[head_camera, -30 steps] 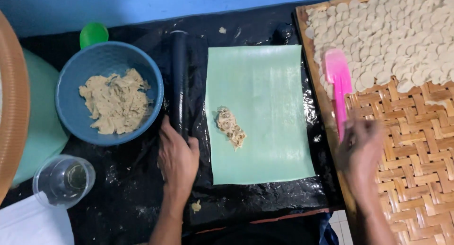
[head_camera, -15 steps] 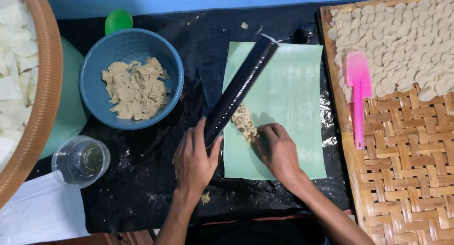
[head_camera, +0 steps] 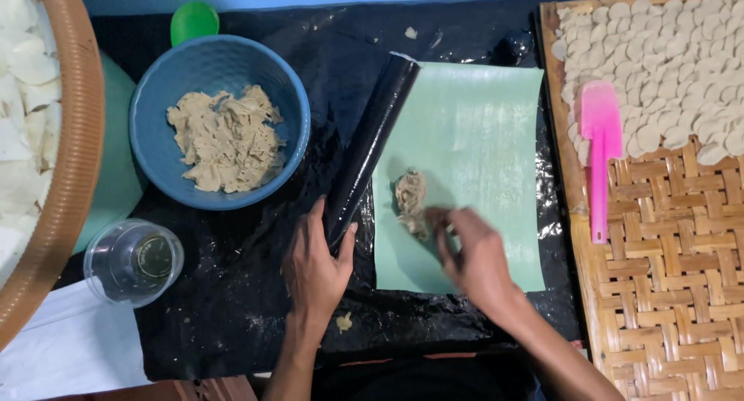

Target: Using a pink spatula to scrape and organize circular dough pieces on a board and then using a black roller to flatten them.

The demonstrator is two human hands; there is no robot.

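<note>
Left hand (head_camera: 314, 265) grips the near end of a black rolling pin (head_camera: 370, 147), angled off the pale green sheet (head_camera: 480, 137), leaving room for right hand (head_camera: 477, 258) fingertips pressing the dough lump (head_camera: 409, 199); blue bowl (head_camera: 159, 106) sits beyond-left.

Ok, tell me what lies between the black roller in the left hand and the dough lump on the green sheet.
Nothing visible. The black plastic-wrapped roller, gripped by the left hand, lies beside the beige dough lump on the green sheet; the right hand touches the lump's near end.

No packages, signs or screens in view, no labels either (only unmarked kitchen things)
</note>
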